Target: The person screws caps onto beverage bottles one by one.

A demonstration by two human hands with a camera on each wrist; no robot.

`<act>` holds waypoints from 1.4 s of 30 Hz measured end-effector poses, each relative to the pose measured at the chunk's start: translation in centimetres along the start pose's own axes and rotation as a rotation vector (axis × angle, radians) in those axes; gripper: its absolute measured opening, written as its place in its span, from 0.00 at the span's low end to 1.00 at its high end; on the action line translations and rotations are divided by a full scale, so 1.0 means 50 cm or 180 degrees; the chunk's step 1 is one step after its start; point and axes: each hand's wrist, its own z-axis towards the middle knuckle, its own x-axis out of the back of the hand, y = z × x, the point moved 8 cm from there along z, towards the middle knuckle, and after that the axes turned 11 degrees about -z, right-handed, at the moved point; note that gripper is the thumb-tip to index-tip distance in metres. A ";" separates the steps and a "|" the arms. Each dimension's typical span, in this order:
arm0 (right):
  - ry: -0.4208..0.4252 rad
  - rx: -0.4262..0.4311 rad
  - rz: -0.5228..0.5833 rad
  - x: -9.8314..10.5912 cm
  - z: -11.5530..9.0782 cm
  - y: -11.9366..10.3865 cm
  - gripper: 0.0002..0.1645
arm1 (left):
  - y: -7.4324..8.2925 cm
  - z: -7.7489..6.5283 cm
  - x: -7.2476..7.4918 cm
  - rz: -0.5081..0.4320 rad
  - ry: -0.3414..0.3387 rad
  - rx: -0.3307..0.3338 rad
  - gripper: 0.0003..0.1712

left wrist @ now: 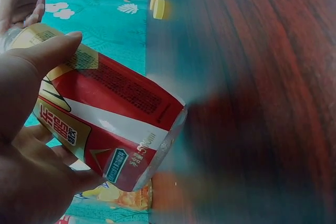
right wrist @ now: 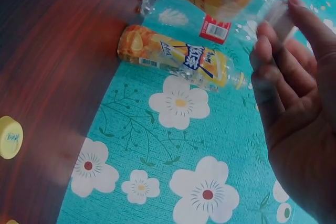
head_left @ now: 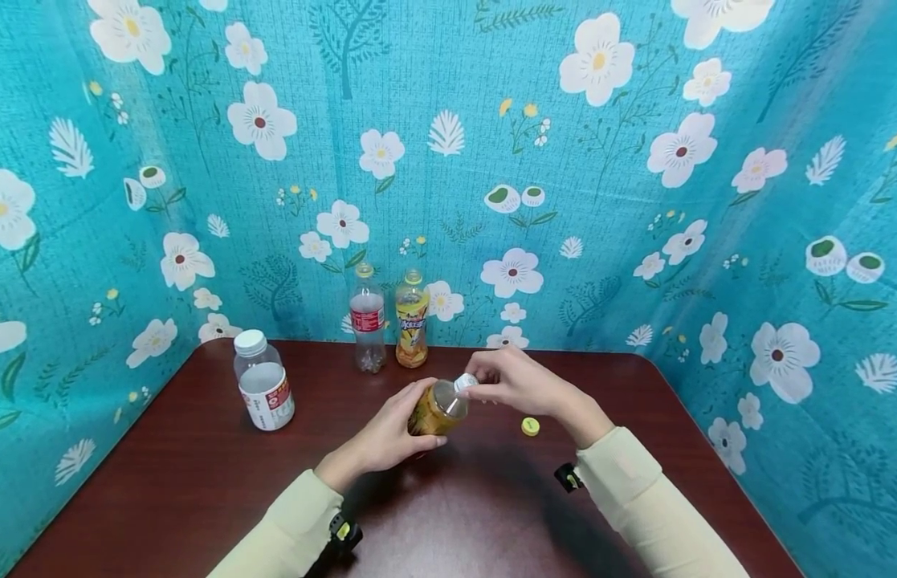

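Note:
My left hand (head_left: 390, 429) grips a plastic drink bottle (left wrist: 113, 103) with a gold, red and white label. The bottle is tilted, its neck toward my right hand (head_left: 513, 384). Between thumb and fingers, my right hand pinches a white cap (head_left: 465, 384) at the bottle's mouth; blur in the right wrist view (right wrist: 278, 19) hides whether cap and neck touch. A yellow cap (head_left: 531, 426) lies on the table below my right hand. A second yellow cap (left wrist: 154, 2) shows close to it in the left wrist view.
Toward the back stand a clear bottle with a red label (head_left: 368, 313) and a yellow-labelled tea bottle (head_left: 412, 321), both uncapped. A white-lidded jar (head_left: 266, 393) stands at left on the dark wooden table (head_left: 188, 474). Flowered blue cloth (head_left: 434, 96) hangs around the table.

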 end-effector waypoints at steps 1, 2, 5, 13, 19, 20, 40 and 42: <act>0.0032 -0.0041 -0.0077 0.000 0.001 0.001 0.12 | -0.001 0.000 0.000 0.0006 -0.0004 0.0007 0.48; 0.0058 -0.0076 -0.0150 0.000 0.002 0.001 0.14 | -0.001 -0.001 0.000 0.0019 -0.0004 -0.0005 0.48; 0.0117 -0.0157 -0.0360 0.001 0.003 0.004 0.18 | -0.003 -0.002 0.001 0.0022 0.0002 0.0011 0.48; -0.0083 0.0114 -0.0107 0.001 -0.002 -0.007 0.21 | 0.001 -0.004 0.007 -0.0018 0.0067 -0.0021 0.47; -0.0185 0.0247 -0.0010 -0.001 -0.001 -0.013 0.17 | 0.002 -0.002 0.007 -0.0006 0.0054 -0.0039 0.47; -0.0178 0.0235 -0.0025 -0.001 0.000 -0.013 0.17 | 0.002 -0.002 0.007 -0.0003 0.0051 -0.0031 0.47; 0.0006 0.0053 -0.0236 0.004 0.000 -0.010 0.21 | -0.001 -0.004 0.006 -0.0033 0.0076 0.0022 0.48; -0.0025 0.0125 -0.0181 0.005 -0.002 -0.013 0.23 | -0.003 -0.005 0.005 -0.0040 0.0072 0.0028 0.47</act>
